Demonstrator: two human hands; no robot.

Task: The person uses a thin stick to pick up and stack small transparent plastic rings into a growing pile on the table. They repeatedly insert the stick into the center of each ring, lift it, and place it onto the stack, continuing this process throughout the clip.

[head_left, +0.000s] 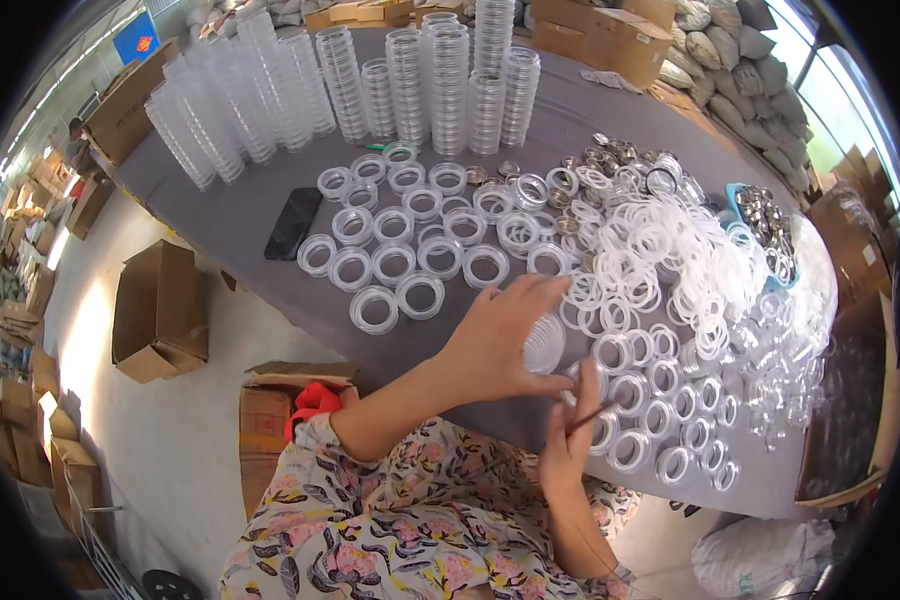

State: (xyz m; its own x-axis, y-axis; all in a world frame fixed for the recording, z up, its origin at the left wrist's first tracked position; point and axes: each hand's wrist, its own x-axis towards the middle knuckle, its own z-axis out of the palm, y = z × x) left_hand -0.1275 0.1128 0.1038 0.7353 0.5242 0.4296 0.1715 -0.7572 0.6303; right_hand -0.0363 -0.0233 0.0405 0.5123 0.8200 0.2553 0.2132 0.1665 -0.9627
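My left hand is curled around a short stack of clear plastic rings near the front of the grey-covered table, thumb below and fingers above. Close by on its right, my right hand points its fingers up and grips a thin dark stick. What the right fingertips touch is partly hidden. Clear thick rings lie in rows just right of that hand. More clear rings are spread in rows, some stacked, left of and beyond my left hand.
A loose heap of flat white rings covers the right side, with small metal parts behind it. A blue tray holds more metal parts. Tall stacks of clear rings line the back. A black phone lies at left, cardboard boxes beyond.
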